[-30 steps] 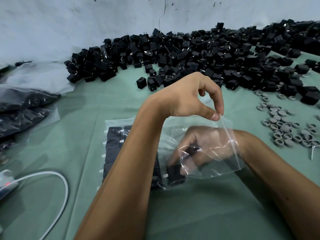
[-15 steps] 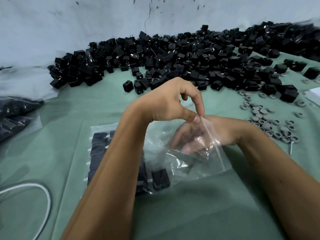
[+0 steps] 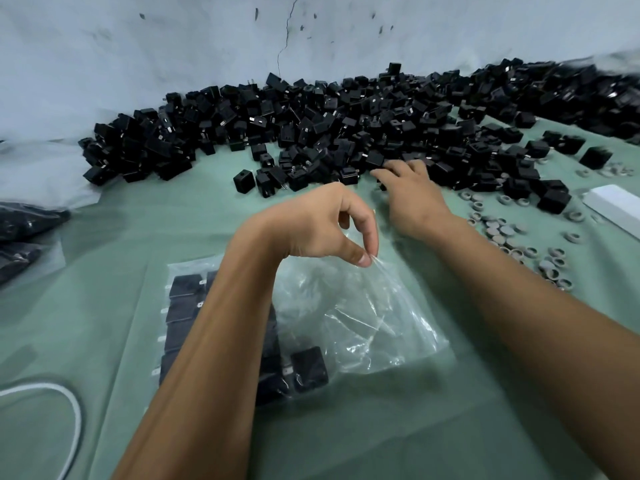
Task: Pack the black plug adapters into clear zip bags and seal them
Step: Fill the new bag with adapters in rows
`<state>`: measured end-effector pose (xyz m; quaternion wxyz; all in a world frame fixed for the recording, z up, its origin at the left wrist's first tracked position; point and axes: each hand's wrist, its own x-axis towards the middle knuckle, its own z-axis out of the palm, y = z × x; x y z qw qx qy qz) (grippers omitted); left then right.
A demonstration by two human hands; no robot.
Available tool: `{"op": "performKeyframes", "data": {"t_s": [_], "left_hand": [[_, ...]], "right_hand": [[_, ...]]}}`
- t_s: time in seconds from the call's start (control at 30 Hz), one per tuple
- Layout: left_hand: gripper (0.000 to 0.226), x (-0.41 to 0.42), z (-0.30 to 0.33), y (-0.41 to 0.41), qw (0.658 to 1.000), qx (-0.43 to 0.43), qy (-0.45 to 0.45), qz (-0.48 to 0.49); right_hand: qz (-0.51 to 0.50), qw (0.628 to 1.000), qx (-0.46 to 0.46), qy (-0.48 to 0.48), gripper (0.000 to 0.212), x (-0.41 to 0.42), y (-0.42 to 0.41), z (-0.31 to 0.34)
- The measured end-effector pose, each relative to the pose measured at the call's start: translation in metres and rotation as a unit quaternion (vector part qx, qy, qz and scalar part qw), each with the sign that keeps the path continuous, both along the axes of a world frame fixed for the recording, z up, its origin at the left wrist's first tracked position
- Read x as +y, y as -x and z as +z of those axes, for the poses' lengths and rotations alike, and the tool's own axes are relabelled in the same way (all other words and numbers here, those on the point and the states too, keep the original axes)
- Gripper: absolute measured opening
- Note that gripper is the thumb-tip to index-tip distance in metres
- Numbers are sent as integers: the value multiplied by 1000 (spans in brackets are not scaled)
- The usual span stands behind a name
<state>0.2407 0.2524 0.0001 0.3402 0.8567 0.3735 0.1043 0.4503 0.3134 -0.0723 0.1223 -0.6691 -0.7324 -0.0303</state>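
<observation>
A clear zip bag (image 3: pixel 367 320) lies on the green cloth with several black plug adapters (image 3: pixel 308 368) lined up inside its left half. My left hand (image 3: pixel 322 226) pinches the bag's upper edge between thumb and forefinger and holds the mouth lifted. My right hand (image 3: pixel 408 192) is stretched out to the near edge of the big heap of loose black adapters (image 3: pixel 311 133); its fingertips touch adapters there, and whether they hold one is hidden.
Grey rubber rings (image 3: pixel 519 244) are scattered at the right, beside a white box (image 3: pixel 616 206). Filled bags (image 3: pixel 20 233) lie at the left edge. A white cable (image 3: pixel 65 403) curves at the lower left. A pale wall (image 3: pixel 207 46) backs the heap.
My right hand has come out of the bag and reached forward to the heap. An adapter now lies in the bag where that hand was. The left hand keeps pinching the bag edge.
</observation>
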Motion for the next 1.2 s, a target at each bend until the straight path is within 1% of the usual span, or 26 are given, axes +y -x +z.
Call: {"op": "performKeyframes", "data": {"t_s": [0.03,0.1,0.2,0.3,0.37,0.43,0.5,0.57,0.63,0.73,0.77,0.83,0.87,0.9,0.93,1.0,1.07,1.13,1.2], "left_hand": [[14,0,0,1,1000,-2,1,-1],[13,1,0,4,1000,-8,1,-3],[13,3,1,7,1000,-14,1,-5],[14,2,2,8,1000,-12,-1,-8],[14,2,2,8,1000,-13,-1,-8],[14,3,1,8,1000,-9,-2,-2],[14,3,0,8,1000,-4,-3,3],[15,2,-2,8,1000,5,-6,12],[15,2,-2,8,1000,13,-7,17],[17,3,0,9,1000,13,-8,17],[17,3,1,9,1000,9,-11,18],[20,2,2,10,1000,-10,-15,22],[21,2,2,11,999,-19,-15,22],[22,2,3,11,999,-29,-16,19],[21,2,3,11,999,-40,-16,15],[19,2,4,11,998,-58,-20,2],[17,1,6,9,997,-67,-30,-9],[15,0,7,6,996,-82,-33,-13],[15,0,8,4,995,-94,-33,-16]], "right_hand": [[4,1000,-17,19,71,6,2,0],[6,1000,-22,5,57,15,2,-2],[-10,998,57,-1,41,12,3,-1],[14,991,131,22,36,-7,2,4],[20,978,206,32,29,-27,0,7],[29,947,316,52,19,-44,-1,8],[49,891,443,80,12,-59,1,10],[75,842,522,112,26,-70,2,12],[119,808,558,148,33,-78,-2,15],[198,754,572,255,25,-83,-15,17],[220,735,568,298,27,-85,-19,18],[246,715,547,359,28,-87,-22,18],[252,717,534,371,27,-89,-21,19],[257,729,517,369,25,-90,-17,19],[260,747,496,357,24,-91,-13,18],[268,781,458,331,29,-92,-2,17],[278,789,445,320,28,-94,8,18],[321,792,414,312,20,-98,19,19],[342,791,396,317,20,-103,30,17]]}}
